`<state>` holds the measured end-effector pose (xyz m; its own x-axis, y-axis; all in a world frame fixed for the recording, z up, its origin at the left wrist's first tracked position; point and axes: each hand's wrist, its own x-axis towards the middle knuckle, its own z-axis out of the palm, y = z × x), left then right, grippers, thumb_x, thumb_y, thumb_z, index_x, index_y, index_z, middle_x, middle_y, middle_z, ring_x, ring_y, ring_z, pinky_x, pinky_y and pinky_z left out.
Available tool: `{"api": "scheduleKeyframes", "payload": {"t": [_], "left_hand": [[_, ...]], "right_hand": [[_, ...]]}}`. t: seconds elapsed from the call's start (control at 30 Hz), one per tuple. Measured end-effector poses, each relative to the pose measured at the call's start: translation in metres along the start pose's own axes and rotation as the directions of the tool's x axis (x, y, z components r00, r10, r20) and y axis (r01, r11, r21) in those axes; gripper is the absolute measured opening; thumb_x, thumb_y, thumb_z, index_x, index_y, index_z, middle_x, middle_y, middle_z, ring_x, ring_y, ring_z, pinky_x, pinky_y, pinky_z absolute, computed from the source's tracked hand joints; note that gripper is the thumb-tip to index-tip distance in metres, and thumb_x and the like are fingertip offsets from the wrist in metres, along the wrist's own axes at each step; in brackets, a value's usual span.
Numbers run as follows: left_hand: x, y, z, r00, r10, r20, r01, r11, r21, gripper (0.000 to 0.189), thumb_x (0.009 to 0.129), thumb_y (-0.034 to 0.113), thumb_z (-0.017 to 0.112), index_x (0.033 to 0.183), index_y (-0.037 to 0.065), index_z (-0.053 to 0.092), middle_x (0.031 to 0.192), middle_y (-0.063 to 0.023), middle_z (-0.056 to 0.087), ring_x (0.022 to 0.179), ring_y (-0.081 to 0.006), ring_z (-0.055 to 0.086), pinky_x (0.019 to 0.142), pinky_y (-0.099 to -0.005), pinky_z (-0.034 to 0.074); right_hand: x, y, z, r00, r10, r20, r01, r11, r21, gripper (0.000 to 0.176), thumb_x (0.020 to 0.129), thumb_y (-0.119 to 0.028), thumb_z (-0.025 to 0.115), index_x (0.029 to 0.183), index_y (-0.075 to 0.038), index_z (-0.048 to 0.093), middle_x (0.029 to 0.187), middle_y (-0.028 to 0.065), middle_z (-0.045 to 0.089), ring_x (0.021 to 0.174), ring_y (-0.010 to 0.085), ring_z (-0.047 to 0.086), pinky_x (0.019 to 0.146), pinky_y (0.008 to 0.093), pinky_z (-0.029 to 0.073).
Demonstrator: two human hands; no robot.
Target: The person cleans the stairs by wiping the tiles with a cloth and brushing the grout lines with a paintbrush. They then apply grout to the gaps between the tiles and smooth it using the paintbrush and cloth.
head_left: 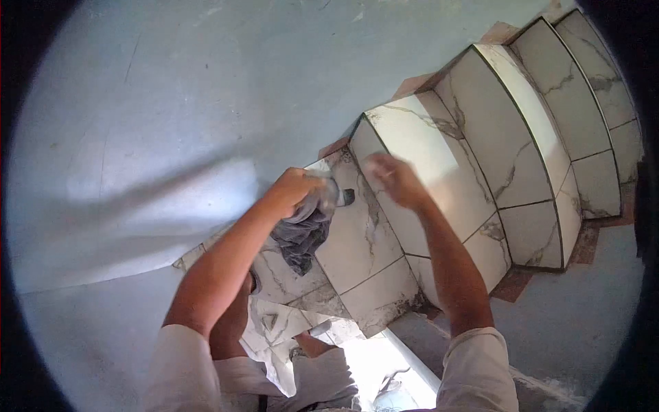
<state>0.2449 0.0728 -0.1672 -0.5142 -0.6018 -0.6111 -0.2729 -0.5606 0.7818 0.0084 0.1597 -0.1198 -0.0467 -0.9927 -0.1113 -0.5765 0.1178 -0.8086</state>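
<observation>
My left hand (296, 192) is closed on a dark grey cloth (302, 237), which hangs in folds below it over the tiled step. Just beyond these fingers is a blurred, pale rounded shape, and a small dark object (349, 197) beside it; I cannot make out what either is. My right hand (398, 182) is raised over the stairs, apart from the left. Motion smears its fingers, so whether they hold anything does not show.
Marbled tile stairs (473, 123) with dark joints climb to the upper right. A pale blue wall (165, 123) runs along the left. Brownish unfinished patches (513, 283) edge the steps. Below, my shorts (319, 378) and a bright opening (371, 357) show.
</observation>
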Motion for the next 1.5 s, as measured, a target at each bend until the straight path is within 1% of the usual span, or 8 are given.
{"api": "scheduleKeyframes", "payload": {"t": [0.13,0.27,0.4,0.5,0.7,0.9,1.2,1.5], "left_hand": [[0.115,-0.054,0.05,0.887,-0.133,-0.442,-0.086,0.894,-0.441,0.034,0.086,0.027,0.064,0.109,0.003,0.062,0.103,-0.0138,0.064,0.088,-0.025,0.062,0.071,-0.0399,0.05],[0.183,-0.037,0.109,0.816,-0.25,-0.522,0.04,0.924,-0.381,0.039,0.093,0.028,0.047,0.125,0.007,0.055,0.127,-0.0172,0.057,0.113,-0.0282,0.058,0.086,-0.0419,0.049],[0.349,-0.133,0.111,0.91,0.038,-0.412,0.306,0.607,0.733,0.042,0.097,0.025,0.038,0.134,0.009,0.049,0.136,-0.0127,0.051,0.122,-0.0273,0.051,0.095,-0.0388,0.045],[0.372,-0.149,0.106,0.916,0.035,-0.4,0.335,0.484,0.808,0.046,0.097,0.02,0.035,0.141,0.009,0.043,0.145,-0.0131,0.043,0.131,-0.0294,0.044,0.105,-0.0404,0.038],[0.361,-0.152,0.119,0.334,0.744,-0.579,-0.053,0.628,0.776,0.038,0.095,0.024,0.041,0.121,0.004,0.059,0.12,-0.015,0.063,0.106,-0.0291,0.063,0.085,-0.0357,0.052],[0.326,-0.122,0.115,0.675,0.139,-0.724,-0.382,0.906,-0.183,0.034,0.089,0.019,0.048,0.106,-0.006,0.062,0.111,-0.0291,0.062,0.103,-0.0422,0.06,0.086,-0.0452,0.048],[0.167,0.011,0.132,0.57,0.531,-0.628,-0.479,0.835,0.271,0.026,0.085,0.011,0.05,0.099,-0.009,0.059,0.093,-0.0225,0.065,0.088,-0.0324,0.062,0.079,-0.0395,0.046],[0.268,-0.093,0.141,0.623,-0.142,-0.769,-0.091,0.964,-0.251,0.027,0.087,0.017,0.053,0.102,-0.003,0.064,0.107,-0.0239,0.062,0.101,-0.0346,0.059,0.083,-0.0416,0.044]], "right_hand": [[0.011,0.101,-0.05,0.84,-0.068,-0.539,-0.267,0.813,-0.518,0.054,0.094,-0.05,0.049,0.134,-0.014,0.049,0.134,0.0168,0.047,0.127,0.0334,0.042,0.105,0.0469,0.034],[0.006,0.093,-0.045,0.921,0.002,-0.39,-0.312,0.604,-0.734,0.067,0.091,-0.062,0.046,0.141,-0.017,0.041,0.143,0.0141,0.037,0.136,0.0328,0.03,0.109,0.0508,0.026],[0.008,0.097,-0.051,0.909,-0.035,-0.415,-0.298,0.641,-0.707,0.074,0.086,-0.068,0.046,0.141,-0.018,0.042,0.142,0.0139,0.038,0.135,0.0321,0.03,0.109,0.0533,0.024],[0.01,0.097,-0.049,0.913,-0.014,-0.407,-0.303,0.646,-0.701,0.076,0.085,-0.069,0.048,0.14,-0.017,0.042,0.143,0.0147,0.038,0.135,0.0336,0.031,0.108,0.0541,0.025],[0.012,0.099,-0.05,0.915,0.0,-0.404,-0.315,0.626,-0.714,0.081,0.083,-0.072,0.049,0.14,-0.015,0.043,0.142,0.0177,0.038,0.133,0.0368,0.032,0.105,0.0555,0.027],[0.011,0.093,-0.049,0.916,0.007,-0.401,-0.317,0.626,-0.713,0.084,0.081,-0.075,0.048,0.139,-0.014,0.043,0.142,0.0175,0.037,0.133,0.0365,0.032,0.104,0.058,0.027],[0.013,0.087,-0.049,0.915,0.004,-0.403,-0.317,0.624,-0.715,0.079,0.082,-0.069,0.053,0.139,-0.016,0.041,0.143,0.0149,0.036,0.135,0.034,0.03,0.104,0.0573,0.026],[0.014,0.091,-0.048,0.919,0.014,-0.395,-0.312,0.638,-0.704,0.079,0.082,-0.069,0.053,0.139,-0.016,0.042,0.144,0.0162,0.036,0.135,0.0356,0.03,0.105,0.0576,0.025]]}}
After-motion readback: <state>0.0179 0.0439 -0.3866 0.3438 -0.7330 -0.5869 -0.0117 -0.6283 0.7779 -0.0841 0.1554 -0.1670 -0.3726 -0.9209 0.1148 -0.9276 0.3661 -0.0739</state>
